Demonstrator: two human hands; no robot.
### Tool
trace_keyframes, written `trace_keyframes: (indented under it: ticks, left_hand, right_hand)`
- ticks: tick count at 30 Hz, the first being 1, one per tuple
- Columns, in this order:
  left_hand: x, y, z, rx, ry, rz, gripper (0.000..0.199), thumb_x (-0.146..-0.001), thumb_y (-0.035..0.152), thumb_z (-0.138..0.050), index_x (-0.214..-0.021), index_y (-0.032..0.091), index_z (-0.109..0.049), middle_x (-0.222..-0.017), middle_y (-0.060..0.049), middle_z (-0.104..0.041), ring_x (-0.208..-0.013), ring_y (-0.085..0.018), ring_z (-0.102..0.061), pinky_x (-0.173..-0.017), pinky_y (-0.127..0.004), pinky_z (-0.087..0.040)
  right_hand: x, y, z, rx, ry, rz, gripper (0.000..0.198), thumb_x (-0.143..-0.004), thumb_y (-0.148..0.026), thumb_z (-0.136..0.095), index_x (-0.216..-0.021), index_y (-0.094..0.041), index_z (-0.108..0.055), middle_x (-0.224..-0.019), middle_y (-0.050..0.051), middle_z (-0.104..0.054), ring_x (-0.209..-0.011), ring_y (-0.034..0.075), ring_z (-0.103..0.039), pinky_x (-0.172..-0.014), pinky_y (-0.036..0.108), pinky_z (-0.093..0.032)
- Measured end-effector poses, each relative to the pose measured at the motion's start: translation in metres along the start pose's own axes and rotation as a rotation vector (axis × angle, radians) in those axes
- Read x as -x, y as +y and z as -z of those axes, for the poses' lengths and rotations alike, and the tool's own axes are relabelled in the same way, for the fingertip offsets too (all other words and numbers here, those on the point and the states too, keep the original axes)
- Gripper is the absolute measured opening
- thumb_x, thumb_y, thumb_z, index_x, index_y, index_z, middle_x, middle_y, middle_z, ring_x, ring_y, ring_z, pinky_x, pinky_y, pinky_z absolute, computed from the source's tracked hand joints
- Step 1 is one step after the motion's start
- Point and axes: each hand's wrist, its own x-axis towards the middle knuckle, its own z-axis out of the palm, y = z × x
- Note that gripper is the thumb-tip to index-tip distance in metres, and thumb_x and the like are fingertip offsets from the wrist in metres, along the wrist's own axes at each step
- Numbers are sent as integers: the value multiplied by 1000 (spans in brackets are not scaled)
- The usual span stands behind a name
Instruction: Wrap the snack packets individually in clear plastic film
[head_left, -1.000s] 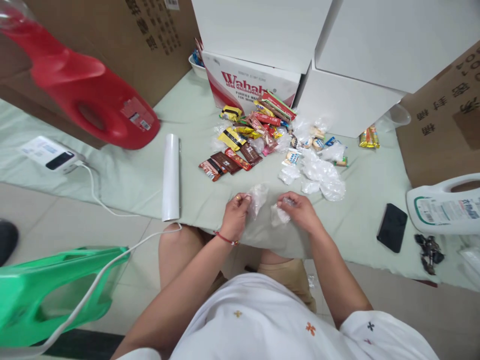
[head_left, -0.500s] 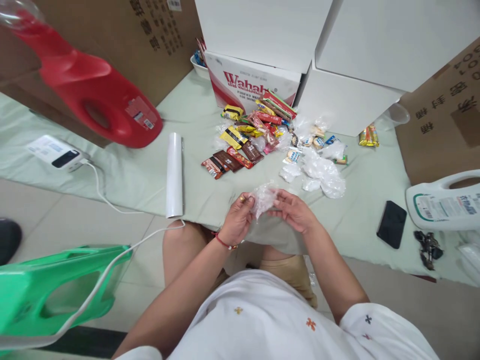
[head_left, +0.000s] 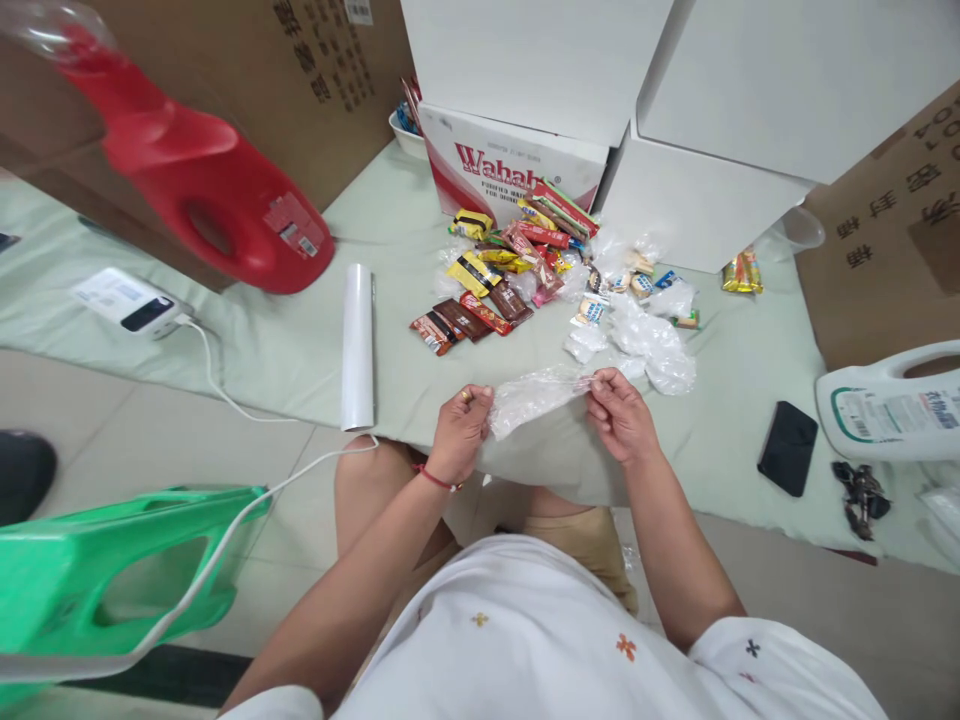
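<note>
A clear plastic bag (head_left: 536,400) is stretched out between my two hands, just over the table's front edge. My left hand (head_left: 463,428) pinches one end of it, and a red cord bracelet circles that wrist. The opposite end is pinched in my right hand (head_left: 619,414). Beyond my hands lies a pile of wrapped snacks, with dark brown bars (head_left: 461,320) at its near side and a yellow packet (head_left: 472,272) among them. To the right of the pile are several crumpled clear plastic bags (head_left: 652,345).
A white roll (head_left: 358,350) lies left of my hands. Farther left are a red jug (head_left: 217,190) and a white device (head_left: 124,300) with a cable. Right: a black phone (head_left: 787,448), keys (head_left: 860,498) and a white bottle (head_left: 892,410). White boxes (head_left: 720,200) stand behind; a green stool (head_left: 67,580) is lower left.
My right hand has moved right, away from my left, and the bunched plastic bag is now drawn out lengthwise between them. The view has shifted slightly.
</note>
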Motion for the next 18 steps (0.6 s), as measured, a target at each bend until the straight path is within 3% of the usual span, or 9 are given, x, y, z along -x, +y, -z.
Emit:
trace_keyframes:
  ticks: [3, 6, 9, 11, 14, 18]
  left_hand:
    - [0, 6, 6, 96, -77, 42, 49, -69, 56, -88, -75, 20, -56, -49, 12, -37, -40, -4, -24, -39, -19, -20]
    - [1, 8, 15, 250, -108, 104, 46, -73, 55, -86, -77, 18, -58, -58, 7, -50, -45, -5, -39, -41, -16, -31]
    - [10, 5, 20, 336, -233, 230, 46, -78, 58, -79, -95, 16, -69, -92, -6, -70, -80, -15, -66, -63, -23, -54]
    - [19, 1, 17, 317, -380, 270, 49, -79, 51, -80, -114, 19, -70, -122, -12, -68, -110, -24, -65, -83, -34, -59]
    - [33, -8, 4, 130, -486, 124, 56, -77, 36, -84, -128, 27, -66, -143, -11, -59, -129, -30, -55, -98, -43, -53]
    - [38, -12, -21, -294, -386, -284, 48, -76, 37, -86, -122, 29, -72, -136, -11, -61, -127, -29, -56, -105, -44, -46]
  right_hand:
    - [3, -3, 1, -67, -10, -51, 34, -70, -36, -92, -84, -23, -63, -80, -5, -64, -45, 1, -28, -35, 13, -21]
    - [1, -2, 5, -118, 61, -79, 41, -66, -36, -94, -82, -22, -59, -75, -6, -63, -42, 0, -26, -32, 11, -20]
    - [-3, 5, 8, -183, 146, -104, 44, -64, -34, -94, -80, -21, -55, -67, -8, -58, -39, 0, -25, -30, 10, -19]
    - [-4, 11, 7, -230, 159, -146, 41, -64, -29, -91, -80, -21, -54, -63, -9, -54, -38, 0, -25, -28, 10, -20]
    - [-2, 22, -1, -280, 129, -189, 37, -62, -17, -84, -80, -22, -52, -60, -10, -51, -38, 1, -27, -30, 10, -22]
    - [6, 41, -21, -256, 115, -197, 33, -61, -16, -80, -78, -22, -52, -57, -10, -46, -40, 1, -29, -32, 11, -23]
